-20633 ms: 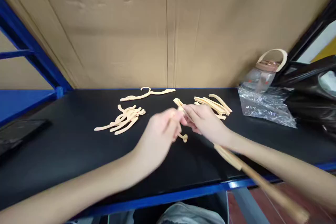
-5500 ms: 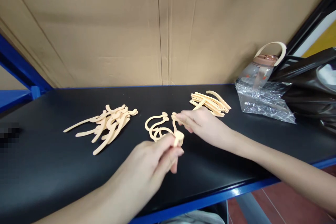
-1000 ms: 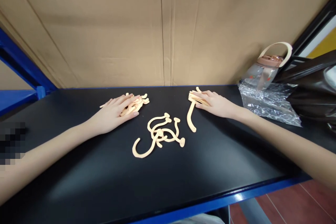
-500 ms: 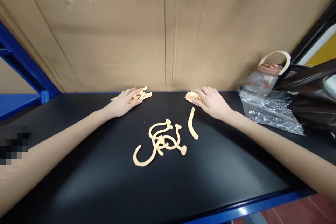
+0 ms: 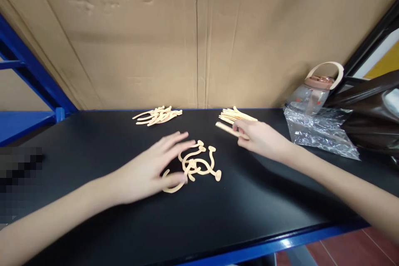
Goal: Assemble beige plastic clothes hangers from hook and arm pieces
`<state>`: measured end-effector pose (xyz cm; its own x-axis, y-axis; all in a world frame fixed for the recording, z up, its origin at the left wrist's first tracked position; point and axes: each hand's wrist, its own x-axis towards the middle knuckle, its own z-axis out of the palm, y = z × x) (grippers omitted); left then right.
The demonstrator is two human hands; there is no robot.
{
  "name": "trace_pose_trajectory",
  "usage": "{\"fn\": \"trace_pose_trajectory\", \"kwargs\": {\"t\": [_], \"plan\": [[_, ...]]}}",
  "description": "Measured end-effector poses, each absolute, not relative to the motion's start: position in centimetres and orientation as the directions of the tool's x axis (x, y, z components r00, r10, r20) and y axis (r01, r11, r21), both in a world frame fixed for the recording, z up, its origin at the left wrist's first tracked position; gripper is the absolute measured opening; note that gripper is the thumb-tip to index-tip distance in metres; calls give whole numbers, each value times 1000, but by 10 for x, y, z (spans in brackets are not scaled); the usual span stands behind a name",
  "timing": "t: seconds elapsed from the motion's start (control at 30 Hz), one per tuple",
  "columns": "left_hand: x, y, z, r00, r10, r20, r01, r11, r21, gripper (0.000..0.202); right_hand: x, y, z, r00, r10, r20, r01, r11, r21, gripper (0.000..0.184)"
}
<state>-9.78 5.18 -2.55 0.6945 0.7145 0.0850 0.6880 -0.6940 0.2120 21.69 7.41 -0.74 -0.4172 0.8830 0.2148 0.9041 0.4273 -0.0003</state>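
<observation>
My left hand [image 5: 152, 166] lies open over the black tabletop [image 5: 93, 145], its fingers spread and touching a tangle of tan curved hook pieces [image 5: 199, 162] in the middle. My right hand [image 5: 262, 139] is closed in a pinch on one tan curved strip [image 5: 227, 129], held just above the table. Behind it, by the cardboard wall, lies a stack of tan strips [image 5: 235, 115]. A second pile of tan pieces [image 5: 157, 115] lies at the back left.
A cardboard wall [image 5: 196, 37] closes the back. At the right stand a clear bottle with a tan handle [image 5: 313, 89], a crinkled clear plastic bag [image 5: 321, 133] and a black bag [image 5: 370, 112]. Blue shelf frame [image 5: 28, 70] at the left; blue table edge [image 5: 280, 243] in front.
Both hands have come back from the two rear piles. The left hand now rests on the middle tangle. The right hand has picked up the loose curved strip from the table.
</observation>
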Motion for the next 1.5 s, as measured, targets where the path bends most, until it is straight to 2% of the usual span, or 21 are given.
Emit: {"fn": "trace_pose_trajectory", "kwargs": {"t": [0.07,0.13,0.27,0.37,0.47,0.5,0.57,0.63,0.7,0.77,0.9,0.97,1.07,1.17,1.33,1.5], "plan": [[-95,33,-29,748,663,-15,650,-729,215,75,230,92,-6,-398,858,325,913,404,52,20],[-93,26,-34,777,629,-7,613,-755,232,77,243,113,-8,-364,856,366,931,351,104,20],[-81,33,-39,753,658,16,634,-732,251,80,261,145,-17,-329,882,337,944,317,92,18],[-68,43,-37,726,688,-9,667,-700,254,87,259,144,-17,-311,864,395,949,301,90,23],[-56,51,-37,723,691,-19,669,-692,271,88,244,120,-11,-367,814,450,920,391,44,25],[-52,53,-37,723,691,-17,666,-691,281,89,237,107,-10,-404,802,440,894,447,6,27],[-47,57,-39,724,690,-1,659,-691,296,90,223,82,-9,-540,776,327,800,594,-87,40],[-43,61,-41,725,688,26,650,-696,306,91,211,59,-13,-669,729,143,708,684,-173,72],[-40,64,-42,725,686,53,639,-700,320,89,203,45,-21,-702,711,29,682,684,-259,87],[-39,65,-42,724,687,67,631,-698,339,84,198,39,-29,-694,718,56,665,668,-333,75],[-39,64,-40,740,662,120,584,-720,374,62,187,45,-43,-609,759,229,623,636,-455,37],[-40,62,-38,749,644,154,548,-733,403,49,183,50,-47,-534,795,286,584,592,-556,28],[-40,59,-35,762,623,176,519,-750,410,35,180,56,-52,-467,818,336,501,558,-662,23],[-39,58,-34,774,605,187,518,-775,363,35,181,57,-51,-470,816,336,469,553,-688,27],[-38,58,-35,788,593,164,541,-796,272,47,188,48,-44,-548,789,277,472,566,-676,47],[-61,51,-35,790,599,134,565,-795,221,46,194,39,-45,-630,754,185,571,612,-548,63]]}}
